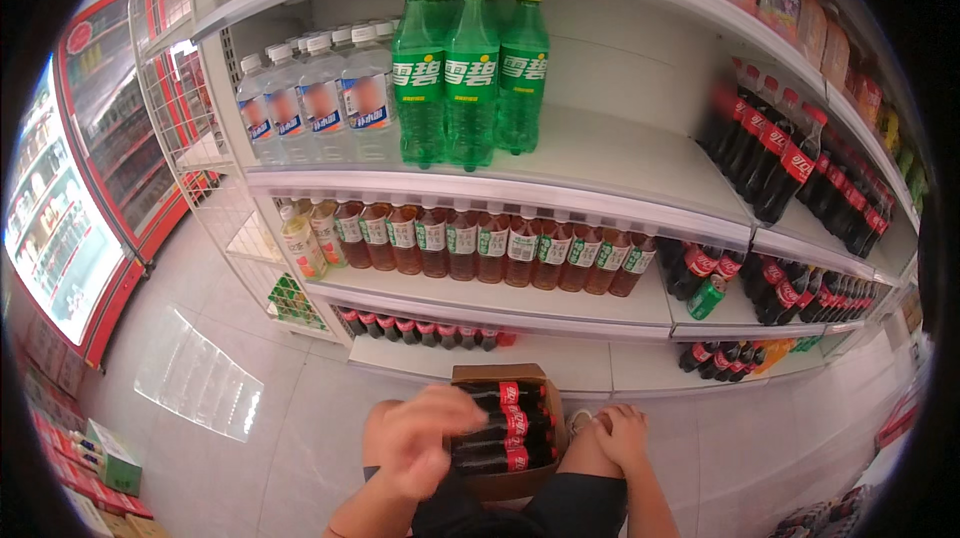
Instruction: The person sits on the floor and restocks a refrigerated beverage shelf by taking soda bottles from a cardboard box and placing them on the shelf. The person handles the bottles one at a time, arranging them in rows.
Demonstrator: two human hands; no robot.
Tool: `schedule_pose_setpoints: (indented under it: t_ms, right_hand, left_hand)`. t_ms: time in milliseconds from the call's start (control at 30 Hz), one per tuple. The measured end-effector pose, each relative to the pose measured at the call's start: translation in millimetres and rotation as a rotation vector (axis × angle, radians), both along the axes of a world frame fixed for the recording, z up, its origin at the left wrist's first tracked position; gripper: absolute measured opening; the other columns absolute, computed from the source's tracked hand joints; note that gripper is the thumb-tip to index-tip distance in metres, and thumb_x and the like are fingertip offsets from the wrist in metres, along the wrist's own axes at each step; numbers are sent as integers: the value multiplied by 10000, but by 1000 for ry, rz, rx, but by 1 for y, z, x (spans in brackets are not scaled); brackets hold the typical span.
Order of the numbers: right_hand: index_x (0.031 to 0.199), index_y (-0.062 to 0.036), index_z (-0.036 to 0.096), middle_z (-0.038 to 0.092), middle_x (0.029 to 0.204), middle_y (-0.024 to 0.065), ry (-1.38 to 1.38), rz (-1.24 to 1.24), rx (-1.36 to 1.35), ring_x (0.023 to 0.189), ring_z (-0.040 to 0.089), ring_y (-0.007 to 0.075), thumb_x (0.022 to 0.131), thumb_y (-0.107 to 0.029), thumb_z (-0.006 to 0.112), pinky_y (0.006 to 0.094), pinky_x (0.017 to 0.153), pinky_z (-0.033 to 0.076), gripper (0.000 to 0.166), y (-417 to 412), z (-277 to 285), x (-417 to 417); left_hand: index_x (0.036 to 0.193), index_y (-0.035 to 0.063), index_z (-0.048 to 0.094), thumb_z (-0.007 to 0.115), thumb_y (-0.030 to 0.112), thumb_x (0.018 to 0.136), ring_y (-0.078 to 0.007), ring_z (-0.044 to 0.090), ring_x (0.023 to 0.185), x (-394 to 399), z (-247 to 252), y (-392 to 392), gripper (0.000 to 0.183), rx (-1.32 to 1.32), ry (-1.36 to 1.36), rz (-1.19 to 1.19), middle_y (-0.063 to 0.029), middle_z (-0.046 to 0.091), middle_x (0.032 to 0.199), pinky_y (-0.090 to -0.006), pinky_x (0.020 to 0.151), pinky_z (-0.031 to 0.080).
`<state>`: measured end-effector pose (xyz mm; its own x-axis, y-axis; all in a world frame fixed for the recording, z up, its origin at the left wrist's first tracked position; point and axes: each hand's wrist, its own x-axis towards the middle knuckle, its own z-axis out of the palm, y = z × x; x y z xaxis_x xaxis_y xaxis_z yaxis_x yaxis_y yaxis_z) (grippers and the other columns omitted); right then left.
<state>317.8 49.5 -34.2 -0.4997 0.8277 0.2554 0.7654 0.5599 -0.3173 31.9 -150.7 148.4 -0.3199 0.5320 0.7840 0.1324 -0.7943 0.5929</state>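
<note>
My left hand (424, 429) is raised, blurred by motion, over the left side of an open cardboard box (499, 373) on the floor between my legs. Nothing shows in its loosely bent fingers, and the thumb is apart from them. Several Coca-Cola bottles (514, 425) with dark drink and red labels lie on their sides in the box, caps to the right. My left hand partly covers their near-left ends. My right hand (622, 433) rests on my right knee and holds nothing, its fingers draped over the kneecap.
Ahead stand white shelves (645, 155) with green Sprite bottles (471, 80), clear drink bottles (322, 87), brown tea bottles (491, 245) and more cola bottles (784, 155). A green can (706, 298) leans on the middle shelf. Drink coolers (67, 215) and stacked cartons (112, 455) stand left.
</note>
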Motion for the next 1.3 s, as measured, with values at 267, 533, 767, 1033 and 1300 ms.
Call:
schedule_pose_setpoints:
  t_ms: [267, 533, 767, 1033, 1300]
  right_hand:
    - [966, -126, 707, 689, 1042, 88, 12, -47, -58, 1079, 577, 299, 805, -319, 671, 440, 932, 397, 255, -2, 2, 1]
    - [955, -123, 706, 686, 1037, 85, 2, -19, 10, 1080, 574, 306, 799, -324, 670, 439, 938, 399, 256, -6, 1, -9]
    - [1018, -125, 707, 681, 1084, 88, -106, -3, -44, 1100, 572, 296, 809, -346, 657, 448, 947, 394, 308, 1, 2, -4]
    - [1178, -129, 664, 678, 1140, 115, -251, 82, -200, 1130, 591, 310, 894, -418, 574, 499, 1014, 364, 415, -7, 28, -30]
    - [1076, -128, 695, 695, 1072, 108, -216, 144, 7, 1060, 620, 293, 842, -375, 602, 448, 960, 427, 353, -8, 11, -32]
  left_hand:
    - [865, 158, 465, 562, 266, 965, -170, 531, 778, 53, 55, -31, 177, 301, -334, 2, -8, 580, 851, -415, 789, 416]
    - [1122, 179, 641, 612, 320, 959, -169, 548, 913, 35, 116, -37, 217, 488, -82, -630, -35, 724, 988, -335, 788, 400]
    - [1076, 186, 641, 663, 270, 935, -148, 538, 853, 47, 125, -50, 166, 380, -201, -657, -34, 729, 955, -306, 774, 389]
    - [1058, 189, 641, 677, 265, 934, -134, 536, 794, 53, 133, -56, 150, 354, -202, -629, -31, 732, 849, -266, 672, 360]
    - [992, 192, 594, 695, 238, 923, -136, 544, 664, 48, 162, -60, 131, 197, -162, -668, -23, 713, 744, -279, 575, 337]
